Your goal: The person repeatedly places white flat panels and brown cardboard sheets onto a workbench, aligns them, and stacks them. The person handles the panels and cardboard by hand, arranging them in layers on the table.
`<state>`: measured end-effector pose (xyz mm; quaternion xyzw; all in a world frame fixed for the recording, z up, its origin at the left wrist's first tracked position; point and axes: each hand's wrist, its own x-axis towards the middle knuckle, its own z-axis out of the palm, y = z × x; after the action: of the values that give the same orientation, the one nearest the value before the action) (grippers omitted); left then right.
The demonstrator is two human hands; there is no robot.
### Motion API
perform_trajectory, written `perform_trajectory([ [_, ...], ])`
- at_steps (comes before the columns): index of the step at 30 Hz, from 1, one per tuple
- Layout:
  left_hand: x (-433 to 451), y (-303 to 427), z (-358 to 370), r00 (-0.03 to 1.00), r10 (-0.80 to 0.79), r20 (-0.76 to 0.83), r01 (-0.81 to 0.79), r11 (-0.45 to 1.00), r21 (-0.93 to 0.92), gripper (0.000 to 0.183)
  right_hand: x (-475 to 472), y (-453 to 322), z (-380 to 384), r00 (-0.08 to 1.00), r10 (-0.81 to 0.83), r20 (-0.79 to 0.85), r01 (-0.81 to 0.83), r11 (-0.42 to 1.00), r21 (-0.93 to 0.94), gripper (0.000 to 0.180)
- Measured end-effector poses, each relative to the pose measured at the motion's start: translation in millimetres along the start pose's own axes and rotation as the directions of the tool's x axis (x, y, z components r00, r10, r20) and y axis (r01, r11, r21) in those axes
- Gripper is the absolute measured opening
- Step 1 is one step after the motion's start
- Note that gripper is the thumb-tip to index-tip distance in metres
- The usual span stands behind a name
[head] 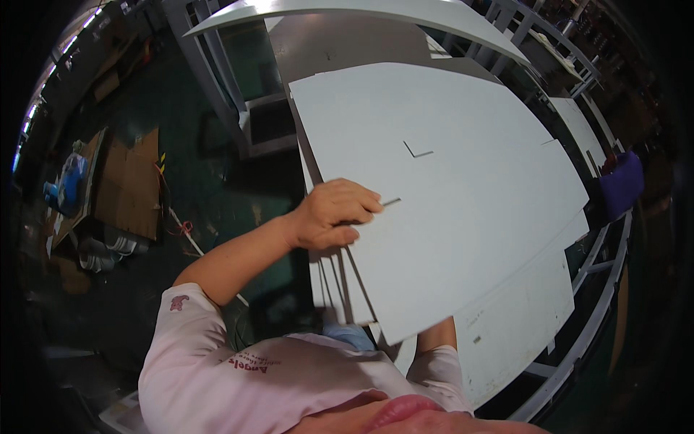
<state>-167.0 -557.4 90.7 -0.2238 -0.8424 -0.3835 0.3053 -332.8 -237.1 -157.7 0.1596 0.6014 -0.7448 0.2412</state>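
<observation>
A large white flat sheet point(461, 179), probably board, lies before me, tilted on other sheets, with thin dark slots cut in it. My left hand point(339, 214) is on its left edge, fingers curled over the top beside a short slot point(391, 202) and thumb towards me. Below that hand, edges of several more white sheets point(333, 282) fan out. My right forearm point(438, 333) passes under the near edge of the top sheet; the right hand itself is hidden beneath it.
Under the sheets at the near right is a scuffed white surface point(515, 325). A metal frame point(591, 314) runs along the right, near a purple object point(623, 182). A white shelf point(347, 13) crosses the far side. Brown cardboard point(127, 184) stands at left.
</observation>
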Motion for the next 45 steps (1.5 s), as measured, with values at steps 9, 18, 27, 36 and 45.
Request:
perform_trajectory([
  [9, 11.8, -192.0, -163.5, 0.956, -0.262, -0.132, 0.272, 0.96, 0.07, 0.037, 160.3, 2.5, 296.6, 0.966, 0.042, 0.255, -0.036, 0.999, -0.026, 0.036],
  [18, 3.8, -436.6, -300.5, 0.639, -0.603, -0.477, 0.763, 0.577, 0.293, 0.032, 311.8, -18.3, 543.9, 0.969, -0.02, 0.247, 0.04, 0.996, -0.079, 0.036],
  [27, -103.6, -573.6, -412.6, 0.4, -0.694, -0.598, 0.917, 0.313, 0.249, 0.031, 449.3, -12.2, 562.6, 0.986, -0.112, -0.121, 0.089, 0.979, -0.185, 0.037],
  [36, -80.0, -629.0, -472.8, 0.441, -0.701, -0.56, 0.895, 0.392, 0.213, 0.03, 398.2, -16.0, 476.9, 0.958, -0.159, -0.24, 0.118, 0.977, -0.177, 0.037],
  [45, -32.8, -647.2, -445.0, 0.519, -0.71, -0.476, 0.819, 0.573, 0.036, 0.029, 198.1, -264.3, 320.1, 0.004, -0.759, -0.652, 0.701, 0.467, -0.539, 0.023],
])
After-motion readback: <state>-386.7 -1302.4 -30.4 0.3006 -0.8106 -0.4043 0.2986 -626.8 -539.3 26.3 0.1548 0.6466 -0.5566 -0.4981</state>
